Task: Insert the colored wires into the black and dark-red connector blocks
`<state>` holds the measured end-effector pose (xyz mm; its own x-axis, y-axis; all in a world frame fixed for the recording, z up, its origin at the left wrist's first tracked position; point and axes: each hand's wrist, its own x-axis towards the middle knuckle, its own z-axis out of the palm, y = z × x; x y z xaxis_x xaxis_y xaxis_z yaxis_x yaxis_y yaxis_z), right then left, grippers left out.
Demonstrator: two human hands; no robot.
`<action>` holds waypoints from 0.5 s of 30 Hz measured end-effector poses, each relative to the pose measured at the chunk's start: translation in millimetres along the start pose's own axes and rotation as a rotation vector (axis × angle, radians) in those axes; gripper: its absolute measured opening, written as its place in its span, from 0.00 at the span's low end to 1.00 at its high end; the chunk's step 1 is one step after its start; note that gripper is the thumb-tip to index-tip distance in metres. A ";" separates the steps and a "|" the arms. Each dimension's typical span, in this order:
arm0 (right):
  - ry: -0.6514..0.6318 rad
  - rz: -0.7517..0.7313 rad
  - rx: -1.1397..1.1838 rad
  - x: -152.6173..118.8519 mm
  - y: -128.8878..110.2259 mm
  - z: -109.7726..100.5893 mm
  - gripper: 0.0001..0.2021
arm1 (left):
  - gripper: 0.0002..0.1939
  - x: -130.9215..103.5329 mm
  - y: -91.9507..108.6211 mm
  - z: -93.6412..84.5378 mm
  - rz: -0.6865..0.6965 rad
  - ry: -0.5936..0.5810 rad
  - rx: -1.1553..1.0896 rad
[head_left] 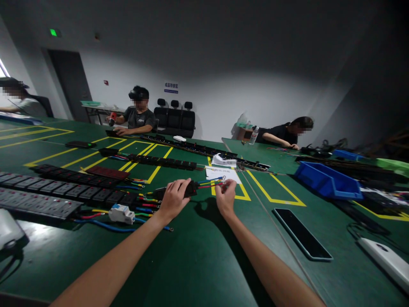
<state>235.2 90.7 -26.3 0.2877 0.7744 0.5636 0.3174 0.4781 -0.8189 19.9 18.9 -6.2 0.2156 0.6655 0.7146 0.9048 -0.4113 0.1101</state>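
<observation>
My left hand is wrapped over a black module near the middle of the green table. Blue, yellow and red wires with ring ends run from the module's right side toward my right hand. My right hand is pinched at the ends of these wires, its fingertips on the red one. White paper lies just behind the wires. To the left of my left hand are long black socket strips with coloured leads and a white breaker.
A phone lies at the right, with a blue bin behind it and a white power bank near the right edge. Long black strips cross the table's far part. Other people sit at the far side, one holding a red drill.
</observation>
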 end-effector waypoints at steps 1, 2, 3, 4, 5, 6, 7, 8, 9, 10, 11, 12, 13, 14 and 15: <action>0.002 -0.009 -0.008 -0.4 -1.3 -0.1 0.15 | 0.35 0.0 0.0 0.1 0.000 -0.010 0.001; 0.007 -0.014 -0.020 -0.7 -2.5 -0.1 0.16 | 0.35 0.1 -0.1 0.4 0.000 -0.018 0.003; 0.012 -0.019 -0.037 -1.0 -3.7 -0.2 0.17 | 0.35 0.2 -0.1 0.7 0.000 -0.026 0.007; 0.016 -0.027 -0.057 -1.3 -4.9 -0.3 0.18 | 0.34 0.4 -0.1 1.1 -0.001 -0.032 0.013; 0.018 -0.036 -0.076 -1.7 -6.0 -0.4 0.18 | 0.34 0.5 -0.1 1.5 -0.001 -0.038 0.021; 0.019 -0.044 -0.095 -2.2 -7.0 -0.4 0.18 | 0.34 0.7 0.0 2.0 0.000 -0.045 0.029; 0.019 -0.049 -0.111 -2.7 -7.9 -0.3 0.17 | 0.34 1.0 0.1 2.3 0.001 -0.052 0.037; 0.018 -0.050 -0.122 -3.3 -8.5 -0.2 0.17 | 0.34 1.2 0.3 2.6 0.002 -0.059 0.043; 0.017 -0.048 -0.126 -3.8 -8.9 0.0 0.17 | 0.34 1.4 0.5 2.8 0.000 -0.064 0.048; 0.017 -0.045 -0.124 -4.1 -8.9 0.2 0.17 | 0.34 1.5 0.7 2.8 -0.003 -0.068 0.050; 0.016 -0.042 -0.118 -4.2 -8.5 0.3 0.17 | 0.34 1.6 0.9 2.8 -0.006 -0.071 0.050; 0.014 -0.040 -0.107 -3.9 -7.6 0.3 0.16 | 0.35 1.6 0.9 2.6 -0.010 -0.072 0.048; 0.013 -0.035 -0.094 -3.2 -6.3 0.1 0.16 | 0.35 1.6 1.0 2.4 -0.012 -0.071 0.045; 0.015 -0.026 -0.083 -2.2 -4.7 -0.2 0.15 | 0.35 1.5 0.9 2.1 -0.012 -0.068 0.041; 0.021 -0.012 -0.073 -0.9 -2.9 -0.6 0.13 | 0.35 1.4 0.8 1.9 -0.011 -0.064 0.038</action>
<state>234.6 88.4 -24.3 0.3018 0.7596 0.5762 0.3855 0.4555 -0.8024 21.6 20.7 -6.5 0.2272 0.7090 0.6676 0.9203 -0.3806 0.0909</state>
